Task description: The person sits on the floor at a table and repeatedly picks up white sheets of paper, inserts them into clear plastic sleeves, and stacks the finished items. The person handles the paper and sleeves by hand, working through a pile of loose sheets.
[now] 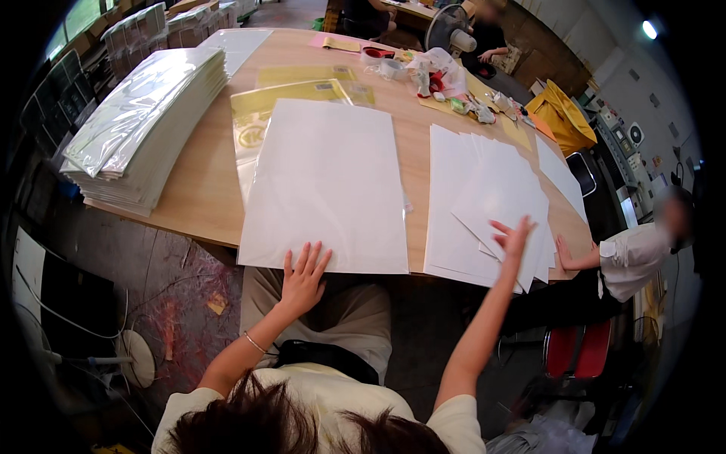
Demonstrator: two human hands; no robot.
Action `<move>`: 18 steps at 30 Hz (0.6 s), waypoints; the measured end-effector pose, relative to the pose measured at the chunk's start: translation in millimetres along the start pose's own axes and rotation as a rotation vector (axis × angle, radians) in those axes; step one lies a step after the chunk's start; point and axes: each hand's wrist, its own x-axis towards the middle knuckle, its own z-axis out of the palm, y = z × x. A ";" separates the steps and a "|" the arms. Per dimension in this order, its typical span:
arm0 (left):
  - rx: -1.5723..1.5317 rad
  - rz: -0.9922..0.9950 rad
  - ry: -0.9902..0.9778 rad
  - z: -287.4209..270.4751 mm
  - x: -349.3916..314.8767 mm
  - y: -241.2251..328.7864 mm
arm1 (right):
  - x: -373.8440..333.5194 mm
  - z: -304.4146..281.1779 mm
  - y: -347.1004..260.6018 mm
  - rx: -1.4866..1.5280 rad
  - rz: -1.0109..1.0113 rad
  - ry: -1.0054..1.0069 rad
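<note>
Here's the left hand (304,272), flat and fingers spread, pressing near the bottom edge of the big white sheet (325,181) in the middle of the frame; it rests on top and grips nothing. Over to the right, the right hand (514,240) hangs above the loose sheets (461,181), fingers loosely parted, nothing visible between them. Whether a fingertip brushes the paper, one can't tell from here.

This looks like the sorting stage: one hand steadying, the other at the supply. The next move seems to call for a light pinch on a single sheet's edge, with the left palm keeping its own piece square.

And the materials! The white sheet is a smooth, crisp rectangle, a soft sheen suggesting clear film. The loose ones are matte and thin, fanned untidily, corners poking out at angles towards the lower right. Tucked partly beneath the white sheet, the yellow packets (249,113) look slick and see-through. Upper left, the tall stack (155,98) glitters with wrinkled plastic, its layered edges slightly uneven. All of it sits on a pale, wood-grained tabletop (200,181), with crumpled plastic bags (446,68) at the upper right and a co-worker's hand (564,254) at the right edge.
</note>
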 end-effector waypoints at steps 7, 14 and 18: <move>-0.028 -0.012 -0.057 -1.4 3.2 2.8 | 22.5 -85.1 -15.4 -0.120 0.218 0.058; -0.419 -0.183 0.218 -48.9 0.4 -25.3 | -36.5 58.4 57.8 -0.684 -0.601 -0.240; -0.362 -0.666 0.566 -42.4 -36.2 -89.0 | -112.7 139.5 72.7 -0.841 -0.854 -0.432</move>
